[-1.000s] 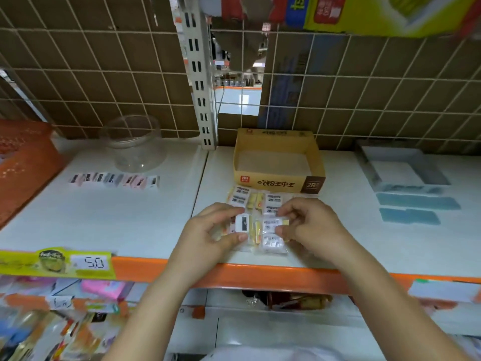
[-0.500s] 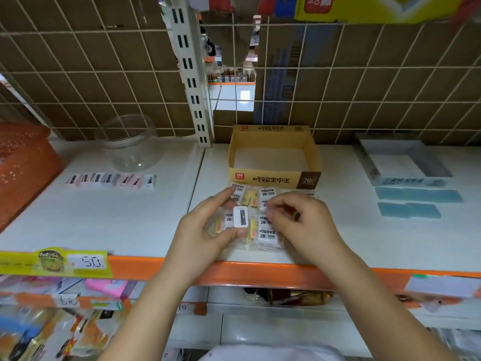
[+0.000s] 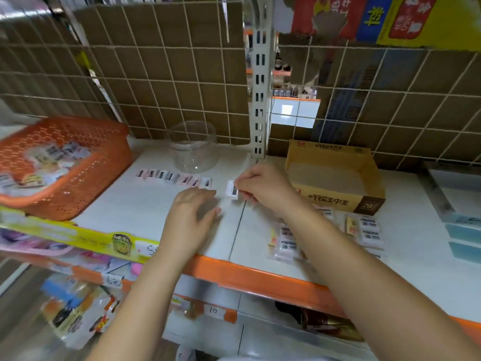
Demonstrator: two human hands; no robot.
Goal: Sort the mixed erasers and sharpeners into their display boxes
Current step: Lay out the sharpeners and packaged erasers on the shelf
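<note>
Beside a row of eight sharpeners (image 3: 175,177), one sharpener (image 3: 232,189) in the right grip (image 3: 263,186); left grip (image 3: 192,217) empty, slack.

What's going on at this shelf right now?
A person is sorting small stationery on a shop shelf. The right hand pinches a white sharpener just past the end of a row of sharpeners. The left hand hovers open nearby. Packaged erasers lie before the yellow display box, which looks empty.
</note>
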